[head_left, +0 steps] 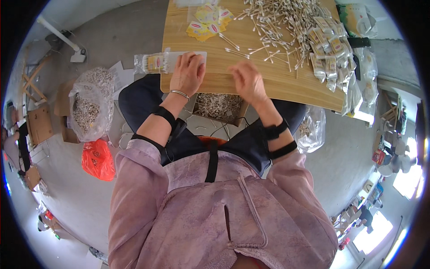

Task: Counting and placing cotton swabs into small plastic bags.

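Fingers curled, my left hand [190,74] rests at the near left edge of the wooden table [268,85], on a flat whitish plastic piece [174,58]. Out past the table edge, a clear bag of cotton swabs [155,63] with a yellow-and-white label adjoins that piece. How the two join under my palm is hidden. My right hand [249,80] hovers over the front edge with bent fingers, smeared by motion; nothing can be made out in it. Several loose swabs [236,53] lie just beyond it.
A large swab heap [286,22] covers the far right, beside a pile of filled packs [329,49]. Yellow-and-white label cards [206,28] lie at the far left. Below the table sits a box of swabs [218,107]. A swab-filled bag [92,103] and red bag [97,160] stand left.
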A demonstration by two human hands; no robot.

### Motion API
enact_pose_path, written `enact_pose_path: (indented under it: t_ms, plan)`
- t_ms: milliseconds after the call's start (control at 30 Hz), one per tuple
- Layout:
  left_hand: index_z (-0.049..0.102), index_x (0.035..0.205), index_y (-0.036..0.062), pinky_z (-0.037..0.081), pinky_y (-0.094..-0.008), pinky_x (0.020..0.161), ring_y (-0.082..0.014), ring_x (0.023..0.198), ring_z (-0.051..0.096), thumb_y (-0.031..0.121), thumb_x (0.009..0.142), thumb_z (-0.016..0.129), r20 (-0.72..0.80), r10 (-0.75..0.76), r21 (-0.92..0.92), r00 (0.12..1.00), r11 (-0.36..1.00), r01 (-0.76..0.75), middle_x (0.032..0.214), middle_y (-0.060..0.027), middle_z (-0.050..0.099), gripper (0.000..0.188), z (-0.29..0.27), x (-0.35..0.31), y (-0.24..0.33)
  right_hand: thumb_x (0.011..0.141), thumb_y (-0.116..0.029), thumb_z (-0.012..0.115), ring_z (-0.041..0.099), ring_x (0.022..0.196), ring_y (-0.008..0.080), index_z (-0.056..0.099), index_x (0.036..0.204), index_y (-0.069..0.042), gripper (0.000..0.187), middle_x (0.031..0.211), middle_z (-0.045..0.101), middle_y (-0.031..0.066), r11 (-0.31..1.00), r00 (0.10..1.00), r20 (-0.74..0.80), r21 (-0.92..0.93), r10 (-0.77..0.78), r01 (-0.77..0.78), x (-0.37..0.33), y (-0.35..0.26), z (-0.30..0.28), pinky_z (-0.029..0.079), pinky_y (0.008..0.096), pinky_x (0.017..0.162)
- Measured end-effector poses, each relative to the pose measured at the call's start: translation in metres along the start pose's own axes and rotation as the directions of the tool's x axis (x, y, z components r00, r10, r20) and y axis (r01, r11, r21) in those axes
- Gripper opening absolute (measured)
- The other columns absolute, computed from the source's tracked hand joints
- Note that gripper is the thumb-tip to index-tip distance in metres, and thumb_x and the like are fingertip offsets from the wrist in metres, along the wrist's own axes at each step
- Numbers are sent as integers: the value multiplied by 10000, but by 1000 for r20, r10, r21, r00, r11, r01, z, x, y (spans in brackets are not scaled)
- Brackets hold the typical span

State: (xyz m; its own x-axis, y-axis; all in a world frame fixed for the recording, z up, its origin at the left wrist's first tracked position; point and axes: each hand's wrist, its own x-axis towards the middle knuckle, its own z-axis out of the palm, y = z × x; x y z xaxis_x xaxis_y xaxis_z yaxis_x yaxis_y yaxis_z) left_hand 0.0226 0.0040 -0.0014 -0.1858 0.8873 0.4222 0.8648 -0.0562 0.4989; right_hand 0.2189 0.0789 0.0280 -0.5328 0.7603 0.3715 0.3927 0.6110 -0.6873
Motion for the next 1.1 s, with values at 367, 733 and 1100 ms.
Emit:
enact_pose_path:
  t_ms: [367,733,1100]
  plan:
    - [536,933,87,438,-381,825,-284,911,507,134,779,603,-24,5,3,1000,1000,-5,948,-103,509,174,8,-5,5,731,-91,657,565,883,301,650,886,-93,155,857,591,100,972,996,91,-235,15,6,-8,20,10,473,397,748]
    - [568,929,73,449,-382,789,-301,889,516,72,765,620,-25,-21,-68,999,997,19,948,-102,521,172,3,-4,2,752,-108,654,512,831,313,617,818,-101,76,854,560,79,910,998,-50,-413,26,-44,10,33,17,416,416,769]
    - [564,993,70,444,-395,819,-315,926,536,62,762,625,-95,-18,-231,995,973,-5,980,-123,566,239,-10,-2,0,858,-29,533,517,1030,304,522,1113,-9,256,1087,556,150,987,978,-145,84,147,-136,12,-22,44,415,378,892]
